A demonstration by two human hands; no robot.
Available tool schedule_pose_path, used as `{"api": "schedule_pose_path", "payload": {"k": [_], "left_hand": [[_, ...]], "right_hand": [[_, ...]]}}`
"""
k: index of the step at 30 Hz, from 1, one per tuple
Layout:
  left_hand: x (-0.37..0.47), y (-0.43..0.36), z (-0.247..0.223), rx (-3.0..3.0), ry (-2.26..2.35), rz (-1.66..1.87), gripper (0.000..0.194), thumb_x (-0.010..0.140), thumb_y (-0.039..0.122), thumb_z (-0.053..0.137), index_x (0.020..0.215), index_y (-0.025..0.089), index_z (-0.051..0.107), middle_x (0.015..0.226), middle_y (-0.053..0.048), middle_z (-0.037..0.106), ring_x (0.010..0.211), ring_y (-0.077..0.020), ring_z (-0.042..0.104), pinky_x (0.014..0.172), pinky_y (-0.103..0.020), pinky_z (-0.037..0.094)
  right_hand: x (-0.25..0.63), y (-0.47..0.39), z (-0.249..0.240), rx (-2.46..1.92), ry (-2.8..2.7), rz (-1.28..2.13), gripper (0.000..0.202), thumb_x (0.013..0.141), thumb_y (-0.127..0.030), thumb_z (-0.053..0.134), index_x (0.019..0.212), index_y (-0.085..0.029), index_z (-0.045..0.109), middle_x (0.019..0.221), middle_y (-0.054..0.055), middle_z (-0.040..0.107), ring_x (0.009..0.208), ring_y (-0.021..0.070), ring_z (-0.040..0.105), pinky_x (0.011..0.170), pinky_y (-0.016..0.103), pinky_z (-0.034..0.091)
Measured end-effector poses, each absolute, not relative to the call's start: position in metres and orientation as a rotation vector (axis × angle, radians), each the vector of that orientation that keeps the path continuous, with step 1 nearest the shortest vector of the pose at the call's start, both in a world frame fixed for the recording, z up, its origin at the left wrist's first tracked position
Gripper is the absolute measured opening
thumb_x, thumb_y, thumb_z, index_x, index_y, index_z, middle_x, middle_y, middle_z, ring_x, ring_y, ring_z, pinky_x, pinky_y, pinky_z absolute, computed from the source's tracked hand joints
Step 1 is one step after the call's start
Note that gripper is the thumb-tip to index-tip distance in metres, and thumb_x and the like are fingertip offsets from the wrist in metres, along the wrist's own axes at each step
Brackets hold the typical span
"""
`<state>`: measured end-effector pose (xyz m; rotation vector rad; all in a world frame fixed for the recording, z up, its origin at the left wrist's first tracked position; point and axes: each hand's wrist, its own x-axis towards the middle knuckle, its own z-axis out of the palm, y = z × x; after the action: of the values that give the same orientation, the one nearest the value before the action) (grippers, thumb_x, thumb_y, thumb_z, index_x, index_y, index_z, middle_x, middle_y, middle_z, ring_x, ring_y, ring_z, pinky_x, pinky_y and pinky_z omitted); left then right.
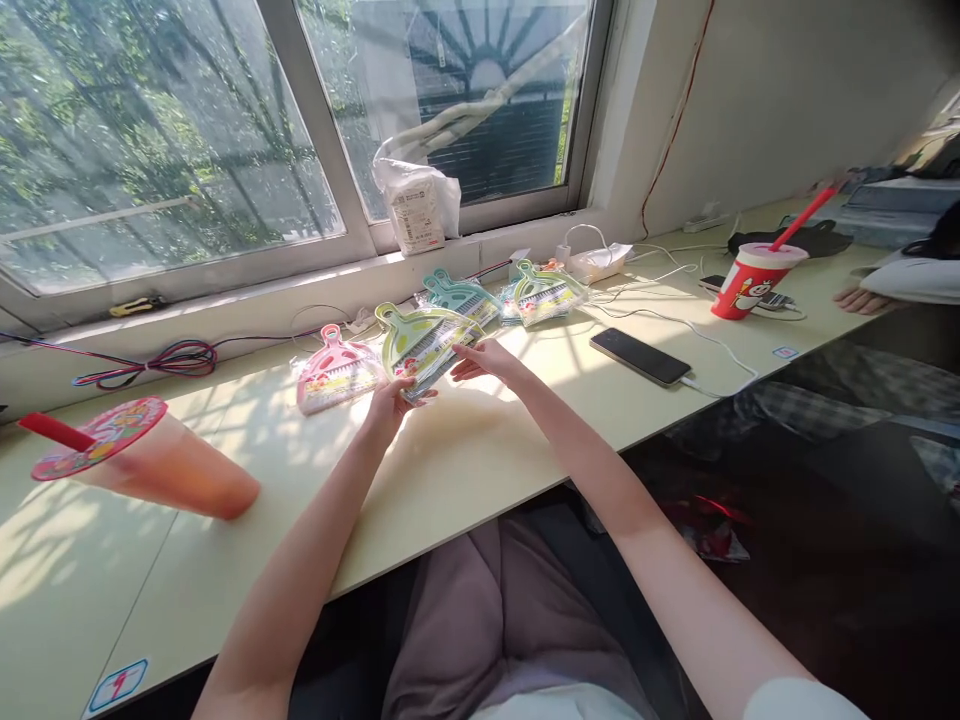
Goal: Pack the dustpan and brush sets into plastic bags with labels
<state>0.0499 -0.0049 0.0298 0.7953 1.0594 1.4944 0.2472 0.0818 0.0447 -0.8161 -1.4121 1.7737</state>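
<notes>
A green mini dustpan and brush set (424, 338) in a clear wrapper is held tilted above the table, between my two hands. My left hand (390, 404) grips its near left corner, thumb on top. On its right side, my right hand (484, 362) holds the edge with the thumb above and the fingers partly beneath. A pink dustpan set (339, 372) lies on the table just left of it. Behind are a teal set (456, 294) and, farther right, another green set (547, 295) on top of other wrapped ones.
A large drink cup (180, 465) with a red straw stands at left. A phone (640, 357) on a cable lies at right, near a red cup (754, 282). Cables (184, 360) run along the wall. Another person's hand (862, 298) rests at far right.
</notes>
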Motion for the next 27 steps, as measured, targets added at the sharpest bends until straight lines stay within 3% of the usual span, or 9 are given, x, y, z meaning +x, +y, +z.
{"api": "schedule_pose_path", "payload": {"k": [4,7,9,11,13,17,20,23,27], "left_hand": [[0.037,-0.002,0.034,0.652,1.103,1.582,0.039,0.07,0.004,0.061,0.108,0.01,0.06,0.076,-0.004,0.067,0.061,-0.0192,0.072,0.041,-0.018,0.046],[0.019,-0.001,0.036,0.51,1.164,1.614,0.03,0.074,0.002,0.057,0.102,0.013,0.059,0.072,-0.001,0.064,0.053,-0.0126,0.067,0.041,-0.015,0.046],[0.01,-0.001,0.035,0.483,1.18,1.597,0.026,0.076,0.002,0.056,0.1,0.013,0.058,0.071,-0.001,0.064,0.048,-0.0091,0.062,0.041,-0.014,0.047],[0.007,-0.001,0.033,0.498,1.19,1.565,0.027,0.076,0.002,0.057,0.101,0.012,0.059,0.071,-0.001,0.063,0.046,-0.0075,0.058,0.041,-0.014,0.048],[0.009,-0.002,0.031,0.535,1.193,1.521,0.031,0.074,0.001,0.059,0.103,0.012,0.059,0.072,-0.001,0.065,0.046,-0.008,0.057,0.042,-0.015,0.05],[0.013,-0.005,0.031,0.645,1.156,1.349,0.03,0.08,0.009,0.059,0.11,0.014,0.06,0.085,-0.008,0.074,0.045,-0.0083,0.055,0.043,-0.018,0.05],[0.009,-0.005,0.031,0.755,1.12,1.156,0.032,0.092,0.027,0.052,0.121,0.015,0.059,0.102,-0.016,0.076,0.049,-0.0105,0.06,0.045,-0.02,0.051],[0.003,-0.005,0.03,0.783,1.088,1.021,0.047,0.096,0.041,0.047,0.132,0.012,0.054,0.113,-0.021,0.073,0.06,-0.0164,0.068,0.045,-0.022,0.052],[0.0,-0.006,0.031,0.821,1.063,1.03,0.057,0.096,0.047,0.046,0.14,0.011,0.048,0.113,-0.021,0.073,0.064,-0.0179,0.07,0.051,-0.024,0.055]], "right_hand": [[0.251,0.087,0.043,-0.931,-1.429,1.347,0.036,0.085,-0.05,0.073,0.073,-0.016,0.074,0.079,0.011,0.075,0.068,0.0194,0.07,0.067,0.03,0.059],[0.259,0.096,0.041,-0.906,-1.567,0.892,0.021,0.085,-0.034,0.074,0.103,-0.023,0.077,0.117,0.008,0.072,0.11,0.0265,0.066,0.095,0.04,0.054],[0.261,0.099,0.037,-0.875,-1.777,0.608,0.047,0.08,-0.022,0.077,0.126,-0.03,0.069,0.143,0.005,0.058,0.134,0.0307,0.049,0.109,0.049,0.044],[0.258,0.099,0.033,-0.861,-1.944,0.412,0.058,0.077,-0.017,0.078,0.131,-0.033,0.065,0.153,0.003,0.047,0.144,0.0322,0.037,0.113,0.055,0.038],[0.253,0.099,0.029,-0.847,-1.998,0.319,0.041,0.078,-0.017,0.078,0.116,-0.032,0.073,0.15,0.003,0.051,0.143,0.0317,0.037,0.113,0.055,0.037],[0.249,0.1,0.027,-0.755,-1.931,0.389,0.003,0.081,-0.023,0.079,0.079,-0.025,0.078,0.125,0.006,0.068,0.126,0.0291,0.055,0.109,0.051,0.039],[0.254,0.103,0.028,-0.58,-1.9,0.608,0.011,0.08,-0.032,0.08,0.076,-0.022,0.076,0.112,0.007,0.073,0.115,0.0266,0.063,0.103,0.044,0.044],[0.258,0.104,0.028,-0.488,-1.85,0.805,0.022,0.079,-0.041,0.079,0.08,-0.02,0.076,0.099,0.007,0.075,0.102,0.0248,0.067,0.093,0.039,0.05],[0.258,0.105,0.026,-0.542,-1.853,0.854,0.026,0.079,-0.044,0.078,0.079,-0.018,0.076,0.085,0.005,0.076,0.087,0.0219,0.068,0.088,0.036,0.049]]}}
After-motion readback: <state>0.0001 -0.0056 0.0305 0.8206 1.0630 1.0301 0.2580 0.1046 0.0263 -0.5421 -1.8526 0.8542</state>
